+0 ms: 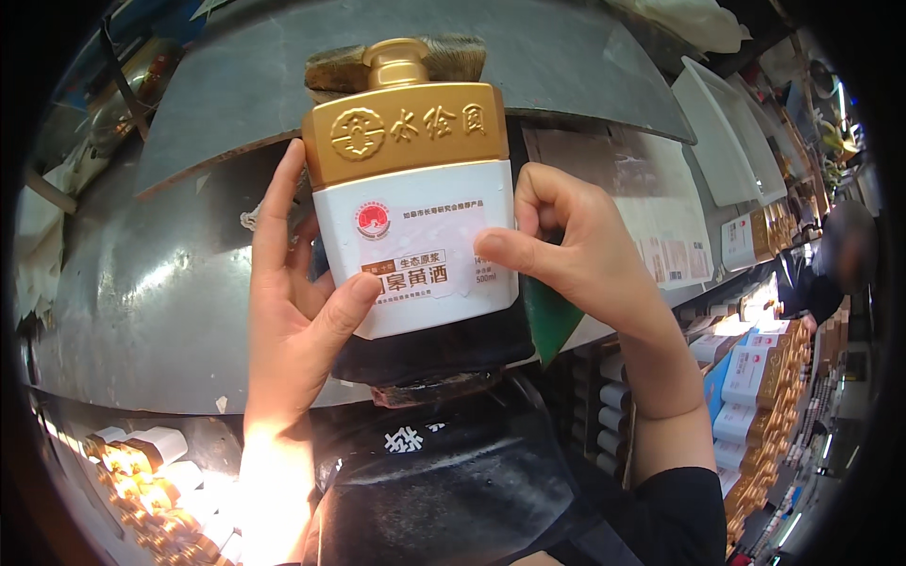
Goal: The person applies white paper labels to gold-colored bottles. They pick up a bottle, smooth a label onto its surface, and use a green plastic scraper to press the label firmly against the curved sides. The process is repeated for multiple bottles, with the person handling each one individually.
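Observation:
A white flat-sided bottle (396,212) with a gold shoulder and neck lies face up before me, its neck pointing away. A transparent label (444,222) with dark print and a red round emblem sits on its white front, looking slightly wrinkled. Along the bottle's left edge, my left hand (297,274) grips it, thumb on the lower front corner. My right hand (571,245) curls at the right edge, its thumb pressed on the label's right side. Below that hand hangs a green flat piece (552,321); its upper end is hidden, so I cannot tell if the fingers hold it.
The bottle's neck lies against a worn brownish block (448,58) on the grey metal worktop (142,274). Printed sheets (661,198) lie to the right, near a white plastic tray (722,132). Similar bottles (746,377) stand in rows at right; another person (840,250) is beyond.

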### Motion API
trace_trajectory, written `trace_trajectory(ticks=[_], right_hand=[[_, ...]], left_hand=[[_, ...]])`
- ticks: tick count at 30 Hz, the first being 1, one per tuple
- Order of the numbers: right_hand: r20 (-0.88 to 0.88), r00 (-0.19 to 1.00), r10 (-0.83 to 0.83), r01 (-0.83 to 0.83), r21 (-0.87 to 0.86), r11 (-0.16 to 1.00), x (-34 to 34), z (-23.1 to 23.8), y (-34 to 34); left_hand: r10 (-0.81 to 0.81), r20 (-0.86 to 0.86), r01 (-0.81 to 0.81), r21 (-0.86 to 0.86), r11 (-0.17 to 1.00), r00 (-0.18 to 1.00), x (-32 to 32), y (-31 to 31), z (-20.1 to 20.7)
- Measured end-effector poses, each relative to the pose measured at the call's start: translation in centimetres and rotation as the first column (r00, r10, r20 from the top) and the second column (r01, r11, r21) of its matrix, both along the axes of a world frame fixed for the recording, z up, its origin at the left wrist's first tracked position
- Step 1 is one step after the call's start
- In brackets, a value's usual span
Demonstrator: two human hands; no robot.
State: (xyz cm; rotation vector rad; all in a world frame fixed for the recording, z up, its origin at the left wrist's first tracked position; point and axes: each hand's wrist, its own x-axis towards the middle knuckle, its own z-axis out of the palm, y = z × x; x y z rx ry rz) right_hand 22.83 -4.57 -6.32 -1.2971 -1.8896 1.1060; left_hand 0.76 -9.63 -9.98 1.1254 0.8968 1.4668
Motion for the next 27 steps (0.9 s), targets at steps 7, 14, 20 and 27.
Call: trace_trajectory(ticks=[7,14,20,27], right_hand=[[0.069,0.998,0.014,-0.017,0.035,0.999,0.1,0.1,-0.1],[0.036,0.999,0.039,-0.034,-0.127,0.991,0.4,0.8,-0.5],[0.087,0.994,0.062,-0.066,0.05,0.997,0.4,0.5,-0.3],[-0.183,0.972,-0.145,0.176,0.166,0.97,3.2,4.0,2.1]], left_hand=[[0.023,-0.056,-0.023,0.006,1.0,0.998,0.4,-0.1,0.3],[-0.008,-0.002,0.008,-0.013,1.0,1.0,-0.7,-0.2,0.0],[-0.004,-0.091,0.006,0.02,1.0,0.996,-0.6,-0.2,-0.2],[-0.027,-0.101,0.03,0.031,0.999,0.995,-0.6,-0.4,-0.9]])
